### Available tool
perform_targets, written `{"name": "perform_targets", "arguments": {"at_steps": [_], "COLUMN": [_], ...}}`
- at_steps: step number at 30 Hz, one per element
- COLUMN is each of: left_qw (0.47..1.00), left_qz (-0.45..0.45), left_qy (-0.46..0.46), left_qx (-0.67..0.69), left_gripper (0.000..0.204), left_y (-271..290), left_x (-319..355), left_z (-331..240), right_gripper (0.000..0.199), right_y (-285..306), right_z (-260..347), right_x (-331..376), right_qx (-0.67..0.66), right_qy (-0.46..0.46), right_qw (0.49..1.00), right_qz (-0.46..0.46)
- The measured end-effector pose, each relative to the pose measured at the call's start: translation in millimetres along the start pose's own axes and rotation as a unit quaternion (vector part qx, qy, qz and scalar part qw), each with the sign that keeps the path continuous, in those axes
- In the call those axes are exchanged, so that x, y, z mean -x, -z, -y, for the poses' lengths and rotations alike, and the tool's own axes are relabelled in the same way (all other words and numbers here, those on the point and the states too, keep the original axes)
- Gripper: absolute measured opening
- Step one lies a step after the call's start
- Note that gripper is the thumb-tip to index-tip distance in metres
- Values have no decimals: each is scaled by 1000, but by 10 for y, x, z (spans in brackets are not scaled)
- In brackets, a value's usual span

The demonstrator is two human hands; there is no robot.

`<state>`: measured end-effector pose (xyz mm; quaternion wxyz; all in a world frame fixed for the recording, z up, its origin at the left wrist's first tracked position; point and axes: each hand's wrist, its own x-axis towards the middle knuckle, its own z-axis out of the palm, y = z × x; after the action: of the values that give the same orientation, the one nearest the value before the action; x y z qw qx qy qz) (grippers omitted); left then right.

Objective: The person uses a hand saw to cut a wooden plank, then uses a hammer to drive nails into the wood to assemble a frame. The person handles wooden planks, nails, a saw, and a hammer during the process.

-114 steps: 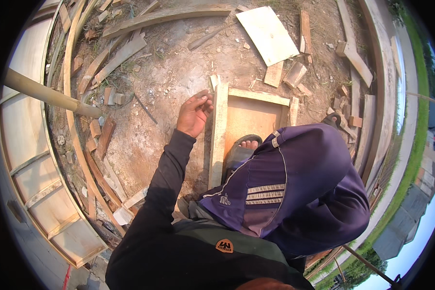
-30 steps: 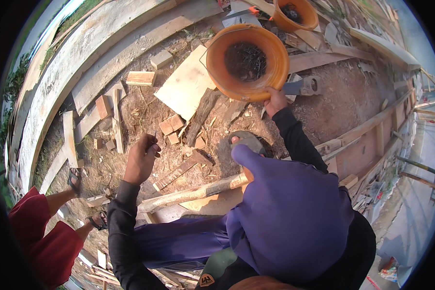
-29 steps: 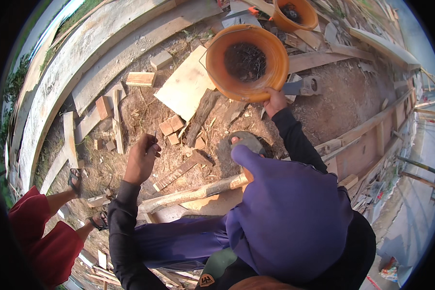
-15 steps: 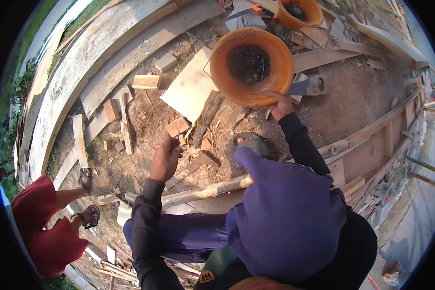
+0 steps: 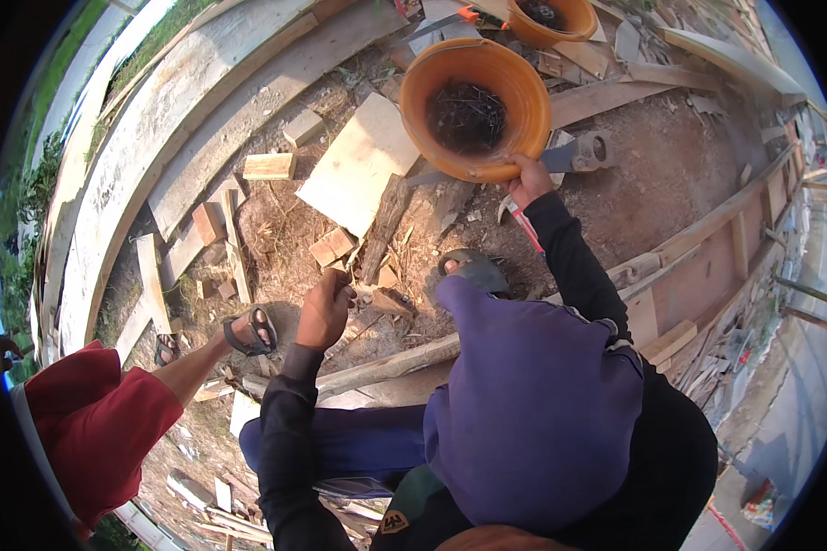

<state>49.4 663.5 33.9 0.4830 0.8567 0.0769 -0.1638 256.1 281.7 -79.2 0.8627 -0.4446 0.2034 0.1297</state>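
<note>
You are outdoors on bare brown dirt ground [image 5: 652, 174], covered with small wood scraps and bordered on the left by long pale planks [image 5: 156, 156] that bend with the lens. Your right hand [image 5: 529, 178] is stretched forward and its fingers are closed around the near rim of a round orange plastic basin [image 5: 474, 107], which has a dark tangle of thin metal pieces at its bottom; the basin is up at the top centre, above the dirt. A second orange basin [image 5: 553, 16] sits just behind it. Your left hand [image 5: 325, 310] hangs lower, near small wooden blocks [image 5: 333, 246]; the fingers are curled, but I cannot tell if they hold something. A pale square board [image 5: 358, 165] lies between the two hands. A rough wooden pole [image 5: 386, 365] crosses in front of your knees. At left, another person in red shorts [image 5: 92, 427] has a sandalled foot [image 5: 248, 331] close to your left hand.
</note>
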Motion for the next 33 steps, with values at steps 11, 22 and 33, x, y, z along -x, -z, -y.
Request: {"name": "perform_targets", "arguments": {"at_steps": [11,22,33], "left_qw": [999,999,999], "left_qz": [-3,-12,-9], "left_qy": [52,35,28], "left_qx": [-2,15,21], "left_gripper": [13,14,16], "left_y": [197,88,73], "left_x": [66,20,54], "left_z": [68,126,-15], "right_gripper": [34,26,28], "right_y": [99,5,69], "right_z": [-285,-412,-459], "right_x": [367,536,574], "right_qx": [-69,-77,-30], "right_qy": [-25,-16,-13], "right_qw": [997,995,997], "right_qz": [-30,-64,-63]}}
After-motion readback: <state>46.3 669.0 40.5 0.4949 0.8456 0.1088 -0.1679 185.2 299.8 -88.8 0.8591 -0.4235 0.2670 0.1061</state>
